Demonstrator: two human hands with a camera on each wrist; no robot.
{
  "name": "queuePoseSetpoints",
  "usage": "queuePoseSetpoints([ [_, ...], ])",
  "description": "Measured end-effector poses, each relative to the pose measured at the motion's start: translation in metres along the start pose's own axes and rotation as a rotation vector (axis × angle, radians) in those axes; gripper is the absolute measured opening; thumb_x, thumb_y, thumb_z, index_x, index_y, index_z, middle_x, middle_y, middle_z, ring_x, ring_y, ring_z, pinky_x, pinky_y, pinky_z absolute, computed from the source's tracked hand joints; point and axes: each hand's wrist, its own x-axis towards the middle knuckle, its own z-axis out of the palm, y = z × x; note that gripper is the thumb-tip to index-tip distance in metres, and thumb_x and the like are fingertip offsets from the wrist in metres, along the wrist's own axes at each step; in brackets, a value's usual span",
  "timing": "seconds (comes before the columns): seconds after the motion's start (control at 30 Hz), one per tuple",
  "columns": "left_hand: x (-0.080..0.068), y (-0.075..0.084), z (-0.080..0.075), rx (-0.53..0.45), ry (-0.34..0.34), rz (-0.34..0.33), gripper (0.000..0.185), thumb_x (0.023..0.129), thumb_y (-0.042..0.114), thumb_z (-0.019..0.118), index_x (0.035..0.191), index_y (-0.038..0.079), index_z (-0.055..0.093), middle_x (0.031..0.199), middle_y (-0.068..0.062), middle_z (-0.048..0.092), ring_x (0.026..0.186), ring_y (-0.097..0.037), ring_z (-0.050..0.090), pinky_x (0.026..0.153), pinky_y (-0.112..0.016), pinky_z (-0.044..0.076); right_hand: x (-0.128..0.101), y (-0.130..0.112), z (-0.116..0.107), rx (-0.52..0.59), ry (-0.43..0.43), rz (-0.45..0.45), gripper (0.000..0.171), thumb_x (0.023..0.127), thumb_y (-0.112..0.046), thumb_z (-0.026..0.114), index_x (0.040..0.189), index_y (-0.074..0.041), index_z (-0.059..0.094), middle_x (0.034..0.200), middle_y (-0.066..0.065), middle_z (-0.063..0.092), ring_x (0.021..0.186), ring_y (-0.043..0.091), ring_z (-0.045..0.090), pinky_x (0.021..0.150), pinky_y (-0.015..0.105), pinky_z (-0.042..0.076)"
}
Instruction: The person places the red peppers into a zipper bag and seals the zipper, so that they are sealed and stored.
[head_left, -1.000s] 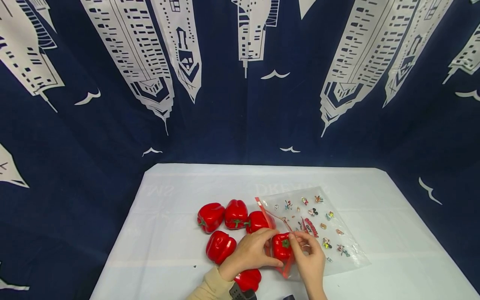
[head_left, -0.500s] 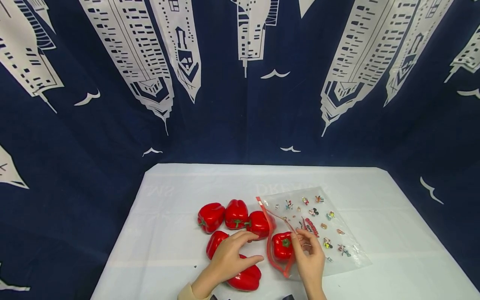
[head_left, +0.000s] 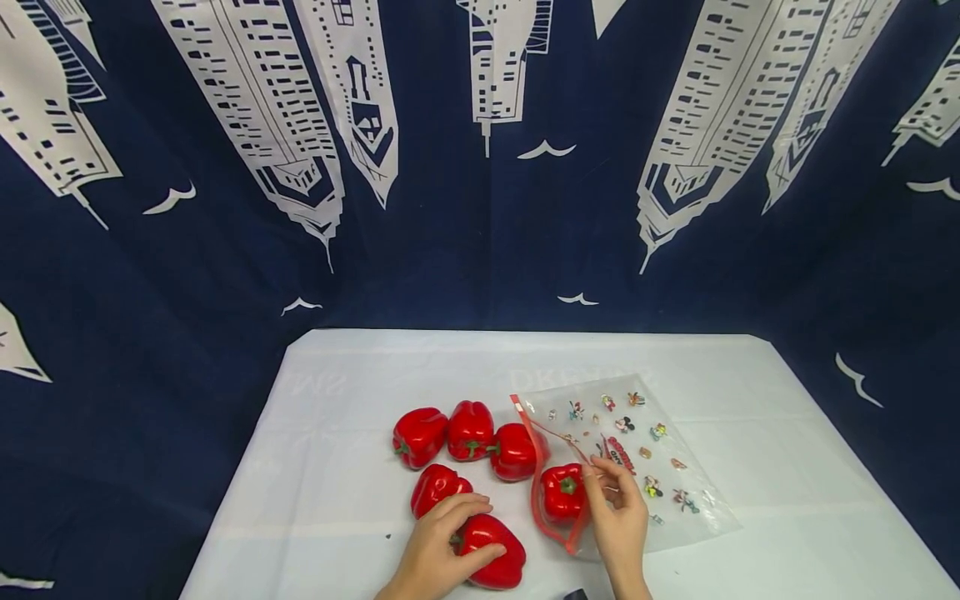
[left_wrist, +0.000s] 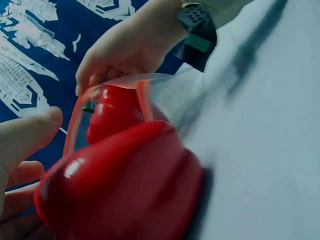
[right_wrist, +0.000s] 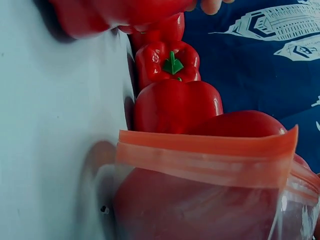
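Red peppers (head_left: pixel 471 430), a clear bag (head_left: pixel 637 458) seemingly cartoon-printed with red-orange rim, navy skyscraper-patterned cloth (head_left: pixel 465 208).

A staged recording set, not a lived-in room: a navy skyline-print backdrop cloth (head_left: pixel 480 167) wraps around a white-covered table (head_left: pixel 360 375) on three sides.

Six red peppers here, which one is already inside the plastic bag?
The pepper beside the right hand, sitting in the mouth of the zip bag. The others lie loose on the table, one pepper under the left hand.
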Motion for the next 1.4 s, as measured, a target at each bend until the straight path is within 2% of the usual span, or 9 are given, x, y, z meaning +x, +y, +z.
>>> queuePoseSetpoints([
  [0.27, -0.012, -0.003, 0.004, 0.165, -0.122, 0.046, 0.064, 0.078, 0.052, 0.069, 0.128, 0.014, 0.054, 0.132, 0.000, 0.050, 0.117, -0.019, 0.045, 0.077, -0.033, 0.054, -0.003, -0.009, -0.001, 0.009, -0.011, 0.021, 0.017, 0.088, -0.029, 0.066, 0.102, -0.018, 0.067, 0.089, -0.008, 0.063, 0.073, 0.010, 0.057, 0.060, 0.014, 0.047],
  [0.4, -0.013, -0.002, 0.001, 0.317, -0.245, 0.042, 0.085, 0.072, 0.058, 0.071, 0.140, 0.018, 0.041, 0.142, 0.005, 0.038, 0.126, -0.017, 0.036, 0.086, -0.042, 0.051, -0.004, -0.008, 0.000, 0.007, -0.019, 0.031, 0.018, 0.089, -0.030, 0.065, 0.102, -0.018, 0.066, 0.090, -0.007, 0.062, 0.075, 0.010, 0.056, 0.061, 0.014, 0.048],
  [0.5, -0.013, 0.000, -0.001, 0.397, -0.322, 0.027, 0.091, 0.070, 0.051, 0.076, 0.145, 0.022, 0.032, 0.147, 0.008, 0.030, 0.130, -0.015, 0.030, 0.090, -0.045, 0.048, -0.004, -0.007, 0.000, 0.007, -0.020, 0.031, 0.018, 0.089, -0.030, 0.065, 0.102, -0.017, 0.067, 0.090, -0.007, 0.062, 0.075, 0.010, 0.057, 0.061, 0.014, 0.048],
  [0.6, -0.013, 0.002, -0.003, 0.414, -0.334, 0.011, 0.090, 0.070, 0.035, 0.080, 0.145, 0.023, 0.032, 0.145, 0.008, 0.032, 0.129, -0.015, 0.031, 0.092, -0.045, 0.047, -0.004, -0.008, 0.000, 0.013, -0.024, 0.032, 0.019, 0.089, -0.032, 0.065, 0.102, -0.018, 0.066, 0.090, -0.007, 0.062, 0.075, 0.010, 0.057, 0.061, 0.014, 0.048],
  [0.8, -0.009, 0.007, -0.005, 0.302, -0.244, -0.027, 0.090, 0.068, 0.032, 0.080, 0.143, 0.017, 0.032, 0.136, 0.007, 0.042, 0.121, -0.016, 0.038, 0.090, -0.042, 0.049, -0.005, -0.018, -0.002, 0.025, -0.046, 0.049, 0.021, 0.090, -0.029, 0.063, 0.104, -0.013, 0.066, 0.091, -0.003, 0.061, 0.076, 0.010, 0.057, 0.062, 0.014, 0.049],
  [1.0, 0.000, 0.006, -0.004, 0.194, -0.035, 0.135, 0.088, 0.067, 0.030, 0.081, 0.138, 0.018, 0.031, 0.131, 0.005, 0.044, 0.115, -0.013, 0.043, 0.086, -0.036, 0.051, -0.005, -0.027, -0.003, 0.067, -0.039, 0.065, 0.018, 0.089, -0.017, 0.065, 0.103, -0.006, 0.066, 0.089, 0.003, 0.061, 0.074, 0.007, 0.055, 0.061, 0.012, 0.046],
  [1.1, 0.007, 0.006, -0.002, 0.161, 0.031, 0.201, 0.086, 0.067, 0.027, 0.081, 0.137, 0.016, 0.032, 0.133, 0.002, 0.044, 0.116, -0.013, 0.045, 0.087, -0.035, 0.050, -0.004, -0.027, -0.003, 0.063, -0.038, 0.059, 0.018, 0.089, -0.017, 0.065, 0.103, -0.006, 0.066, 0.088, 0.003, 0.061, 0.073, 0.008, 0.056, 0.059, 0.013, 0.047],
  [1.27, 0.020, 0.007, -0.001, 0.072, 0.085, 0.209, 0.081, 0.069, 0.023, 0.081, 0.136, 0.014, 0.036, 0.136, -0.001, 0.043, 0.117, -0.014, 0.046, 0.085, -0.033, 0.051, -0.004, -0.020, -0.002, 0.027, -0.038, 0.052, 0.019, 0.090, -0.024, 0.064, 0.104, -0.011, 0.066, 0.088, 0.001, 0.061, 0.074, 0.009, 0.056, 0.058, 0.015, 0.047],
  [1.4, 0.030, 0.008, 0.001, 0.029, 0.098, 0.200, 0.078, 0.070, 0.022, 0.080, 0.136, 0.015, 0.038, 0.137, 0.000, 0.042, 0.115, -0.013, 0.046, 0.084, -0.032, 0.051, -0.002, -0.029, -0.003, 0.044, -0.044, 0.077, 0.021, 0.090, -0.026, 0.063, 0.102, -0.010, 0.066, 0.088, 0.000, 0.061, 0.075, 0.011, 0.056, 0.058, 0.015, 0.047],
])
